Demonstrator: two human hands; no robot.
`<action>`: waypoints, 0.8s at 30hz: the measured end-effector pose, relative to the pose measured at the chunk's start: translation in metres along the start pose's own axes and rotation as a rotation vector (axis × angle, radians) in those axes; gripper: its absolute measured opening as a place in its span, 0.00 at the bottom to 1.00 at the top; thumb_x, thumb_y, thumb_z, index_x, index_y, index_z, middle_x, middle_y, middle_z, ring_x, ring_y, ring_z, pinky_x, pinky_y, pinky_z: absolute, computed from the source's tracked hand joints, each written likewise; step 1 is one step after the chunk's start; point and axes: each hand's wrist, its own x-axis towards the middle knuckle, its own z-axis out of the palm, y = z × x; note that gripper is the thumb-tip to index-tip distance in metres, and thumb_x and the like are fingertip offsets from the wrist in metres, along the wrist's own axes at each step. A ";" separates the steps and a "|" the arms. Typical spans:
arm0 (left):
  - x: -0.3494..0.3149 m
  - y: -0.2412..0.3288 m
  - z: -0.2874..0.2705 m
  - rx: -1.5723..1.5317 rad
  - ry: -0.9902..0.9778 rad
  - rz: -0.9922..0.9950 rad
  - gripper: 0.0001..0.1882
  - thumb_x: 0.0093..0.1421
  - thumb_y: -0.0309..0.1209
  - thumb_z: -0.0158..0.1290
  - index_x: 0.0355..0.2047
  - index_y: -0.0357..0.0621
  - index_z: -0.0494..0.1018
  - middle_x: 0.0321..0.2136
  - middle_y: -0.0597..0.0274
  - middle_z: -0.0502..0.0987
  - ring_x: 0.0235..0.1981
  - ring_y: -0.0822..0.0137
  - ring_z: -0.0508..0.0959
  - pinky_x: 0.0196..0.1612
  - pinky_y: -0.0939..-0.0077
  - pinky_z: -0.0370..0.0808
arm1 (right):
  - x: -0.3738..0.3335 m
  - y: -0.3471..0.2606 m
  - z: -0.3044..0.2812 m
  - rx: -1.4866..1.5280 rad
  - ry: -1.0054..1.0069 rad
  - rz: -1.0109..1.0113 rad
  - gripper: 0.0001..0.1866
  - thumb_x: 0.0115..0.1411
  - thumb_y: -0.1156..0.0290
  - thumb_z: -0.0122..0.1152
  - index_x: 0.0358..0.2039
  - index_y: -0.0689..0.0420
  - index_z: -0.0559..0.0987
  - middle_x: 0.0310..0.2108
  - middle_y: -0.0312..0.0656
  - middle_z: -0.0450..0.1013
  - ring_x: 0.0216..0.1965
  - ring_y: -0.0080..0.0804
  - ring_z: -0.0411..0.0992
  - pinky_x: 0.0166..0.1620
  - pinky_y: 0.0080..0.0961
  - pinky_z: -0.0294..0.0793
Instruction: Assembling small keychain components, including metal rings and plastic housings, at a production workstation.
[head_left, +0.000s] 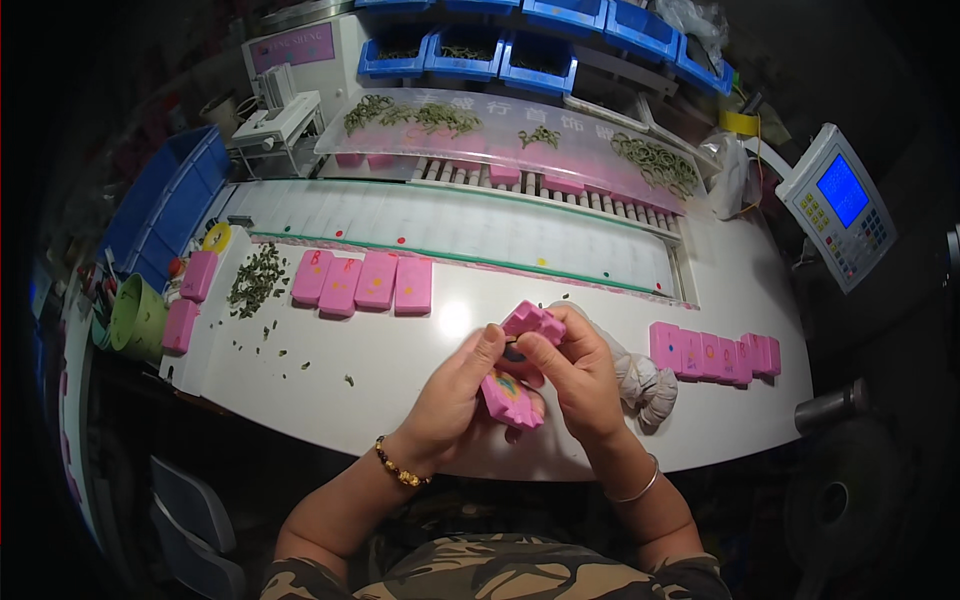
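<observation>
Over the front middle of the white table, my two hands hold a pink rubber mould whose parts are spread apart. My left hand (447, 392) is closed around the lower mould piece (508, 402), which bears a yellow and green mark and has a notched edge. The thumb and fingers of my right hand (588, 388) grip the upper mould piece (533, 319), also notched. Both thumbs meet near the gap between the pieces; a small dark thing there is partly hidden by my fingers. Beside my right hand lies a bundled whitish cloth (645, 385).
Pink moulds (363, 283) stand in a row left of centre, with more moulds (712, 355) at right. Small green pieces (257, 280) are heaped at left. Behind lie a glass-topped strip (450, 235), a roller track (545, 188) and blue bins (465, 55). A control panel (838, 205) stands right.
</observation>
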 end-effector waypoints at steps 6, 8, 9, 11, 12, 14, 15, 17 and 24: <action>0.007 -0.016 -0.002 0.203 0.043 0.215 0.18 0.70 0.40 0.44 0.50 0.37 0.64 0.40 0.57 0.74 0.36 0.70 0.79 0.41 0.76 0.78 | -0.002 -0.001 -0.005 -0.392 0.109 -0.207 0.05 0.60 0.75 0.62 0.34 0.64 0.78 0.28 0.33 0.71 0.31 0.17 0.68 0.34 0.15 0.68; 0.004 -0.014 -0.003 0.258 0.051 0.249 0.16 0.70 0.37 0.45 0.48 0.35 0.65 0.40 0.57 0.75 0.37 0.71 0.79 0.43 0.76 0.77 | -0.002 -0.001 -0.004 -0.407 0.110 -0.270 0.05 0.58 0.76 0.63 0.33 0.64 0.79 0.26 0.33 0.68 0.30 0.18 0.65 0.33 0.16 0.65; 0.002 -0.013 -0.003 0.312 0.062 0.283 0.14 0.69 0.34 0.46 0.47 0.34 0.67 0.39 0.58 0.75 0.38 0.72 0.78 0.45 0.77 0.76 | -0.003 -0.003 -0.004 -0.315 0.091 -0.226 0.05 0.59 0.75 0.63 0.34 0.63 0.80 0.26 0.33 0.69 0.29 0.17 0.65 0.33 0.16 0.65; -0.002 -0.013 -0.002 0.208 0.038 0.204 0.14 0.69 0.34 0.47 0.46 0.34 0.68 0.38 0.60 0.76 0.38 0.74 0.78 0.45 0.78 0.75 | -0.006 -0.004 -0.005 -0.223 0.073 -0.180 0.06 0.59 0.74 0.63 0.35 0.63 0.80 0.26 0.32 0.70 0.29 0.17 0.65 0.32 0.15 0.64; -0.004 -0.013 -0.002 0.106 0.014 0.129 0.13 0.69 0.34 0.47 0.44 0.34 0.69 0.37 0.61 0.76 0.39 0.75 0.77 0.45 0.79 0.75 | -0.008 -0.004 -0.008 -0.074 0.077 -0.007 0.07 0.60 0.73 0.63 0.37 0.62 0.80 0.27 0.31 0.71 0.29 0.16 0.65 0.32 0.15 0.64; -0.006 -0.024 -0.012 0.050 0.010 0.116 0.13 0.69 0.33 0.47 0.44 0.34 0.70 0.36 0.62 0.77 0.38 0.77 0.76 0.44 0.80 0.74 | -0.010 -0.004 -0.010 0.075 0.079 0.165 0.08 0.60 0.72 0.63 0.38 0.61 0.81 0.27 0.30 0.72 0.29 0.15 0.66 0.32 0.15 0.64; -0.006 -0.028 -0.015 -0.007 0.006 0.103 0.12 0.69 0.33 0.48 0.43 0.34 0.70 0.36 0.64 0.77 0.38 0.78 0.75 0.43 0.81 0.73 | -0.010 -0.004 -0.010 0.122 0.074 0.202 0.08 0.61 0.71 0.62 0.39 0.60 0.81 0.28 0.30 0.73 0.29 0.14 0.67 0.32 0.14 0.64; -0.008 -0.029 -0.015 0.054 0.031 0.153 0.12 0.68 0.32 0.49 0.43 0.35 0.71 0.35 0.65 0.77 0.37 0.79 0.75 0.42 0.82 0.73 | -0.011 -0.001 -0.011 0.169 0.069 0.239 0.09 0.61 0.70 0.62 0.40 0.60 0.81 0.28 0.29 0.74 0.29 0.13 0.67 0.32 0.13 0.65; -0.003 -0.019 -0.008 0.168 0.168 0.338 0.12 0.66 0.31 0.52 0.45 0.35 0.72 0.38 0.63 0.78 0.39 0.77 0.76 0.44 0.81 0.74 | -0.016 0.005 -0.009 0.117 -0.048 0.016 0.14 0.59 0.81 0.60 0.46 0.63 0.77 0.42 0.37 0.73 0.45 0.24 0.73 0.50 0.22 0.72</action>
